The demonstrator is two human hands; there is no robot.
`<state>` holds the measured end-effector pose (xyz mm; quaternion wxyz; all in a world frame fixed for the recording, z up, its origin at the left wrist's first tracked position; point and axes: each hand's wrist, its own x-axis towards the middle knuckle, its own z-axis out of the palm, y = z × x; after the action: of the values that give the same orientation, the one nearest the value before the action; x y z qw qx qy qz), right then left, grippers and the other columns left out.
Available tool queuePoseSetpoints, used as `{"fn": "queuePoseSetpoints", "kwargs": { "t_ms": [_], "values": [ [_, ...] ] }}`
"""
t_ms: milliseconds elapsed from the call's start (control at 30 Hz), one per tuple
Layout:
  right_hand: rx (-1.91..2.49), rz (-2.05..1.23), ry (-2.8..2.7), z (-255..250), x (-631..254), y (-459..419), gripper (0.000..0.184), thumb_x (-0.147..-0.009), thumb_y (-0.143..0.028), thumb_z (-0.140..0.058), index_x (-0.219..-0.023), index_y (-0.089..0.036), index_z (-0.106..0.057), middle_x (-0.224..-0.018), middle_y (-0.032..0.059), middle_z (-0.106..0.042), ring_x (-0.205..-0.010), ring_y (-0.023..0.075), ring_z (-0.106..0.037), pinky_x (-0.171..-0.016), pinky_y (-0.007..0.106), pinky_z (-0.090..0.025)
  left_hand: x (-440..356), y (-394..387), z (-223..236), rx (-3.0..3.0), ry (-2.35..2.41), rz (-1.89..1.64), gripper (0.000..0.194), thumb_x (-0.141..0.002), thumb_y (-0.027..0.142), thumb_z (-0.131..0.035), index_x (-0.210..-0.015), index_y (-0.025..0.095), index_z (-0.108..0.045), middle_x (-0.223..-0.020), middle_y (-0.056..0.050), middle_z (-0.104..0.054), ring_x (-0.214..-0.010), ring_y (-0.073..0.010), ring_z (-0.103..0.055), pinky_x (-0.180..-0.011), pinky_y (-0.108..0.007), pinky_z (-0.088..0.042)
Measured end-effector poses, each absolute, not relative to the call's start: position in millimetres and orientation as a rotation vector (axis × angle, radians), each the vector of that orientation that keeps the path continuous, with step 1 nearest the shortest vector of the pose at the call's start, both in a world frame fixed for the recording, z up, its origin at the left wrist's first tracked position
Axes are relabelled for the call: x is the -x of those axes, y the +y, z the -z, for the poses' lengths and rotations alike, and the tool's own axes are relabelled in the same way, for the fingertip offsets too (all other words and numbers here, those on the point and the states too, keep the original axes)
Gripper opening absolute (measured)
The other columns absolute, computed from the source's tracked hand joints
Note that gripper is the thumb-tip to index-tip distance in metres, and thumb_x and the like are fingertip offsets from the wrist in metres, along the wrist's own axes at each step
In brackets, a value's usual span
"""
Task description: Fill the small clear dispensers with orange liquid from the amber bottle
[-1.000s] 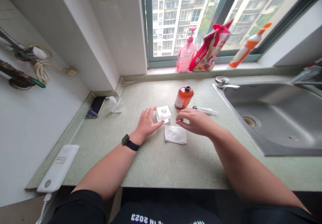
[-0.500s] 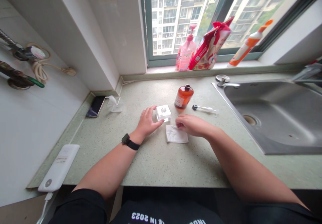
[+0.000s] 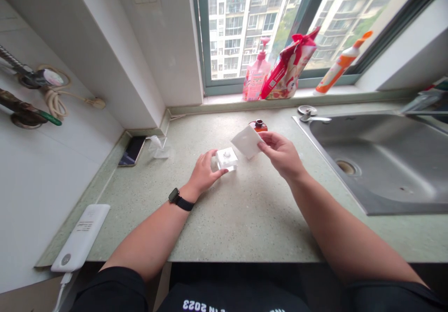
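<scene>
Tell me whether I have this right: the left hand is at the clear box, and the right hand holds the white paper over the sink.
Not quite: the right hand holds the white paper over the counter, partly hiding the bottle, not over the sink, as the head view shows. The left hand is indeed at the clear box.

The desk [image 3: 224,228] is a pale green speckled slab with a sink [image 3: 353,162] set into its right side. Near its middle stands a clear square container [image 3: 227,156], with an amber bottle [image 3: 263,126], partly hidden, behind it to the right. Over to the left lie a dark-screened phone [image 3: 132,151] and, just beside it, a small clear piece with a white top [image 3: 160,151]. A white power bank [image 3: 82,237] rests at the left front corner.
</scene>
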<state>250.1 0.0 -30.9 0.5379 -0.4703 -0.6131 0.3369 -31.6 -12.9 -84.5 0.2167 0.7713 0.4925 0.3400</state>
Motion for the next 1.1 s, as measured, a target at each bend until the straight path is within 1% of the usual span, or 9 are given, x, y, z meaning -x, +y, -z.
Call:
{"fn": "queuePoseSetpoints", "kwargs": {
  "t_ms": [100, 167, 267, 333, 433, 667, 833, 1000, 1100],
  "values": [
    [1.206, -0.402, -1.487, 35, -245, -5, 0.025, -0.097, -0.04, -0.07, -0.117, -0.026, -0.077, -0.107, 0.0072, -0.079, -0.095, 0.0256, -0.074, -0.092, 0.049, -0.062, 32, -14, 84, -2.159, 1.35, -0.97, 0.07, -0.088, 0.053, -0.086, -0.144, 0.022, -0.055, -0.145, -0.016, -0.066, -0.137, -0.0358, -0.062, -0.117, -0.055, -0.05],
    [1.185, -0.162, -1.619, 37, -238, -10, 0.026, -0.099, -0.033, -0.065, -0.121, -0.027, -0.078, -0.105, 0.0079, -0.077, -0.096, 0.0268, -0.072, -0.094, 0.05, -0.06, 31, -15, 82, -2.179, 1.333, -0.989, 0.071, -0.087, 0.051, -0.088, -0.143, 0.023, -0.055, -0.144, -0.015, -0.067, -0.137, -0.0354, -0.062, -0.119, -0.054, -0.048],
    [1.098, 0.0, -1.89, 44, -226, -17, 0.029, -0.101, -0.024, -0.06, -0.123, -0.029, -0.078, -0.097, 0.0076, -0.073, -0.093, 0.0266, -0.069, -0.091, 0.048, -0.058, 31, -17, 80, -2.203, 1.303, -1.001, 0.07, -0.087, 0.051, -0.088, -0.143, 0.026, -0.055, -0.143, -0.013, -0.067, -0.136, -0.0345, -0.063, -0.12, -0.055, -0.047],
    [1.041, 0.026, -2.023, 50, -220, -18, 0.031, -0.101, -0.019, -0.058, -0.123, -0.029, -0.078, -0.095, 0.0072, -0.072, -0.091, 0.026, -0.067, -0.088, 0.046, -0.056, 30, -18, 79, -2.214, 1.285, -1.005, 0.069, -0.088, 0.051, -0.088, -0.144, 0.027, -0.054, -0.143, -0.012, -0.067, -0.135, -0.0342, -0.063, -0.12, -0.055, -0.047],
    [0.987, 0.03, -2.103, 57, -218, -18, 0.037, -0.097, -0.015, -0.059, -0.127, -0.029, -0.076, -0.099, 0.0072, -0.071, -0.094, 0.026, -0.066, -0.089, 0.046, -0.056, 30, -19, 78, -2.228, 1.268, -1.011, 0.07, -0.087, 0.05, -0.088, -0.144, 0.028, -0.054, -0.142, -0.011, -0.067, -0.134, -0.0342, -0.064, -0.12, -0.056, -0.047],
    [0.918, -0.039, -2.13, 55, -220, -19, 0.038, -0.1, -0.016, -0.058, -0.13, -0.033, -0.075, -0.12, 0.008, -0.075, -0.112, 0.0278, -0.067, -0.102, 0.052, -0.057, 30, -21, 73, -2.272, 1.235, -1.014, 0.071, -0.087, 0.048, -0.089, -0.145, 0.027, -0.054, -0.143, -0.012, -0.067, -0.136, -0.0346, -0.062, -0.121, -0.057, -0.046],
    [0.868, -0.114, -2.12, 50, -217, -21, 0.037, -0.101, -0.017, -0.058, -0.128, -0.034, -0.077, -0.116, 0.0052, -0.081, -0.12, 0.0281, -0.07, -0.108, 0.055, -0.056, 30, -21, 71, -2.297, 1.223, -0.993, 0.066, -0.092, 0.055, -0.082, -0.145, 0.027, -0.055, -0.143, -0.013, -0.068, -0.138, -0.0357, -0.062, -0.123, -0.058, -0.044],
    [0.87, -0.123, -2.116, 47, -214, -23, 0.031, -0.102, -0.022, -0.061, -0.123, -0.034, -0.079, -0.112, 0.0041, -0.083, -0.115, 0.0276, -0.072, -0.106, 0.054, -0.057, 30, -21, 71, -2.315, 1.211, -1.011, 0.063, -0.093, 0.056, -0.081, -0.144, 0.027, -0.058, -0.141, -0.012, -0.07, -0.136, -0.0349, -0.063, -0.123, -0.056, -0.044],
    [0.85, -0.104, -2.129, 46, -213, -25, 0.03, -0.102, -0.022, -0.061, -0.122, -0.034, -0.08, -0.109, 0.0041, -0.083, -0.112, 0.0268, -0.072, -0.105, 0.053, -0.057, 30, -21, 71, -2.329, 1.184, -1.028, 0.059, -0.096, 0.055, -0.078, -0.143, 0.026, -0.059, -0.14, -0.012, -0.071, -0.136, -0.0339, -0.063, -0.126, -0.056, -0.041]
  ]
}}
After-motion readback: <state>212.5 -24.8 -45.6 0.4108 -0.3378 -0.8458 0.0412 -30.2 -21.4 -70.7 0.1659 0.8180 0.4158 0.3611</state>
